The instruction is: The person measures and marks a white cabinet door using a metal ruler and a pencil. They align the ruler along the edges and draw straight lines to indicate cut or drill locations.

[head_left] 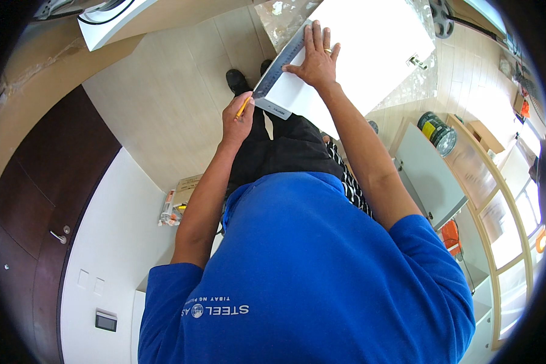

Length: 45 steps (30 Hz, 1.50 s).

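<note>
My left hand [236, 121] is closed on a yellow pencil [242, 108], close to the near left corner of a white board [370, 54]. A metal square [279, 71] lies along the board's left edge. Its marked blade runs up that edge, and its grey stock [273, 108] crosses the near corner. My right hand [317, 60] rests flat with fingers spread, its thumb and fingertips over the blade and the palm on the board. A ring shows on one finger. A metal hinge [417, 62] is fixed near the board's right edge. The pencil's tip is too small to make out.
A stained sheet [406, 91] lies under the board. To the right stand a green can [437, 133] and a cabinet with an open pale door [428, 176]. A cardboard box [185, 189] is at the left by the wall, near a dark door [42, 224].
</note>
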Tool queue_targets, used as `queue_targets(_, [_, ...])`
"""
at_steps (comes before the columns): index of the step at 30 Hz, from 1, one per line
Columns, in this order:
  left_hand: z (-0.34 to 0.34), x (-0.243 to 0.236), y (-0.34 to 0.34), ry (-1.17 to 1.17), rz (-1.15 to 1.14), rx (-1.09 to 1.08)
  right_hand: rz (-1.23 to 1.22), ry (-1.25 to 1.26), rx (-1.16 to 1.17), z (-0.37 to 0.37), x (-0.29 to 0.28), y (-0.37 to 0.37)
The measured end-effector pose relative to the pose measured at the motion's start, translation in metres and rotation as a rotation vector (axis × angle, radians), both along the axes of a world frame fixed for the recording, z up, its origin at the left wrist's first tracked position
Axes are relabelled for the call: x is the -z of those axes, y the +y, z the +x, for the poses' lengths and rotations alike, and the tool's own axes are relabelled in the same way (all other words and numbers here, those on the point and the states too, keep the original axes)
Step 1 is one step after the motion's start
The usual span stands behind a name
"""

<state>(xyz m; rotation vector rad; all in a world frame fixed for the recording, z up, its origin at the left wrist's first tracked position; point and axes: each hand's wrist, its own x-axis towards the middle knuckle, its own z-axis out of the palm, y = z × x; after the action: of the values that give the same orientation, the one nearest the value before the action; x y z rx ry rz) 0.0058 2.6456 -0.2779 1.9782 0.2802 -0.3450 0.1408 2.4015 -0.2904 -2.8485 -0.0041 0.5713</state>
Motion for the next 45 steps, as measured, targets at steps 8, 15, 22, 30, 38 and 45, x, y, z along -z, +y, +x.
queue_targets(8, [0.000, 0.009, -0.001, 0.072, -0.005, 0.018, -0.008, 0.002, -0.001, 0.000, 0.000, 0.000])
queue_targets(15, [0.001, 0.017, -0.001, 0.057, 0.040, 0.021, -0.021, 0.006, -0.007, 0.001, 0.000, 0.000])
queue_targets(22, [0.017, 0.015, -0.011, -0.064, 0.091, 0.065, -0.015, 0.026, 0.013, 0.001, -0.004, 0.001])
queue_targets(30, [0.054, 0.020, -0.028, -0.143, 0.076, 0.137, -0.036, 0.056, 0.017, 0.003, -0.009, 0.004])
queue_targets(38, [0.106, 0.013, -0.052, -0.080, 0.116, 0.205, 0.012, 0.041, 0.039, 0.001, -0.005, 0.001])
queue_targets(45, [0.152, 0.017, -0.074, -0.206, 0.200, 0.318, 0.015, 0.075, 0.046, 0.005, -0.009, 0.003])
